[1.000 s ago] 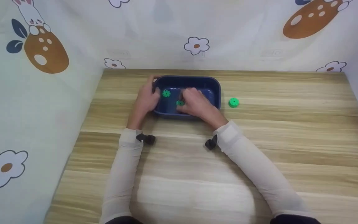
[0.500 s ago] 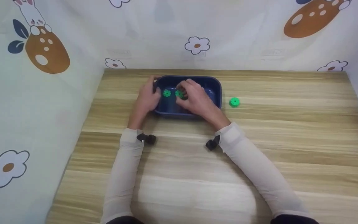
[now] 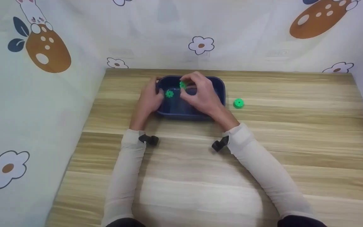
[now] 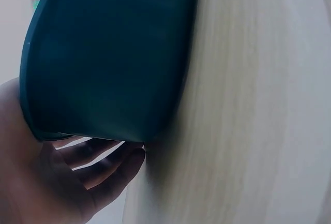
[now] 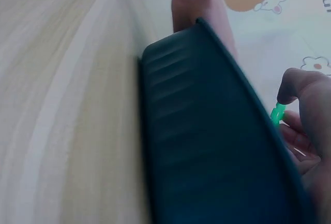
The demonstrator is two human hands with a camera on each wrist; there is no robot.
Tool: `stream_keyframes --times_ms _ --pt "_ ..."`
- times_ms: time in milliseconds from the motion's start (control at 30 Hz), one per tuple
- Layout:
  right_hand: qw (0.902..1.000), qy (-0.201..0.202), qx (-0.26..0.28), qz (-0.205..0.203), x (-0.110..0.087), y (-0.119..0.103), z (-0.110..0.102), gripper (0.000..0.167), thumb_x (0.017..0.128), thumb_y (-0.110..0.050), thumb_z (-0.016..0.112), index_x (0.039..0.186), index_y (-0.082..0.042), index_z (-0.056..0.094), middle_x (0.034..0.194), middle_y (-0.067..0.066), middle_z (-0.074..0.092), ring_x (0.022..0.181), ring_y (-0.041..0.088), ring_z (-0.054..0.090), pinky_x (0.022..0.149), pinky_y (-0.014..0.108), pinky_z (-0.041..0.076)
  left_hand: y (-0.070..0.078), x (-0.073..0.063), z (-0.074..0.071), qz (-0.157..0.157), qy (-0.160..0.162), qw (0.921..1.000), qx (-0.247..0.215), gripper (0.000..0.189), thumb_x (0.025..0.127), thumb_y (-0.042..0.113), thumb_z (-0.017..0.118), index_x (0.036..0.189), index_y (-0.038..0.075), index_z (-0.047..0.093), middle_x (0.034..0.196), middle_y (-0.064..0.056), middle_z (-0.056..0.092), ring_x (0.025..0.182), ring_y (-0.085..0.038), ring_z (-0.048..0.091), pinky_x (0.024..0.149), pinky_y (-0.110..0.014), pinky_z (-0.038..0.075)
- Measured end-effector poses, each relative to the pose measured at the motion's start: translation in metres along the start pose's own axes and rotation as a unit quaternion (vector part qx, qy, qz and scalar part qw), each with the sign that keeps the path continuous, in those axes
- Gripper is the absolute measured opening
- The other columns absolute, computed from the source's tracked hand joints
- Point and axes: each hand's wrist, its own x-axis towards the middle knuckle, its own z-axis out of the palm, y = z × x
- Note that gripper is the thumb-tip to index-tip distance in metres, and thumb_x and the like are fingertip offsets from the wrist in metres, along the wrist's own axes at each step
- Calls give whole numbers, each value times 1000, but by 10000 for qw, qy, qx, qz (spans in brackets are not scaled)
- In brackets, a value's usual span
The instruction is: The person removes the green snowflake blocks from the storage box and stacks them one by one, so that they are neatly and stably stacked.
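Note:
A dark blue rectangular bin point(image 3: 179, 106) stands near the table's back edge. My left hand point(image 3: 150, 98) grips its left end, the thumb over the rim and the other fingers along the outer wall, as the left wrist view shows. Above the bin, my right hand point(image 3: 204, 94) pinches a small green notched disc point(image 3: 182, 84) between thumb and fingers; the right wrist view shows that disc point(image 5: 277, 114) edge-on. Another green notched disc point(image 3: 169, 94) lies inside the bin near my left thumb. The right hand and forearm hide the bin's right part.
Right of the bin, a thicker green round piece point(image 3: 239, 103), perhaps stacked discs, sits on the wood-grain table point(image 3: 197, 176). A patterned cloth point(image 3: 156, 37) hangs behind the table and along its left side. Each wrist wears a black camera mount.
My right hand has lifted the green disc from low in the bin, up and toward its back side. The left hand keeps its grip on the bin's left end.

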Motion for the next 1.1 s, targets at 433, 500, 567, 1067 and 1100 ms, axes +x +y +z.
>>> stream_keyframes --times_ms 433,500,567,1067,1100 --pt "9986 -82 28 -524 -17 -7 -22 24 95 -9 74 119 -10 78 119 8 70 101 13 74 93 34 65 -1 -1 -1 98 -53 9997 -229 46 103 9 55 147 1 49 145 -23 62 140 -36 58 124 -51 44" --pt "9983 -108 -76 -570 -21 -7 -27 24 95 -9 74 119 -9 77 119 7 70 102 13 74 94 35 65 -1 -1 -1 135 -57 9995 -295 47 103 8 55 149 3 48 146 -22 62 142 -35 57 125 -51 43" --pt "9981 -136 -128 -592 -24 -7 -31 24 96 -8 74 120 -9 76 120 7 69 102 13 74 94 38 66 0 -1 -1 171 -57 9991 -377 49 102 6 54 151 7 48 148 -19 62 143 -34 56 125 -52 43" --pt "9972 -403 -422 -470 -49 2 -66 31 96 -10 78 127 -10 74 126 6 68 110 15 72 95 36 65 -2 -2 1 467 98 9974 -537 53 98 0 53 150 13 49 143 -18 67 134 -33 63 117 -52 49" --pt "9968 -437 -467 -469 -51 2 -68 32 96 -10 78 128 -9 74 127 7 68 110 15 72 95 35 65 -2 -3 1 463 106 9973 -557 53 98 -1 53 149 13 50 142 -18 67 134 -33 63 117 -52 49"
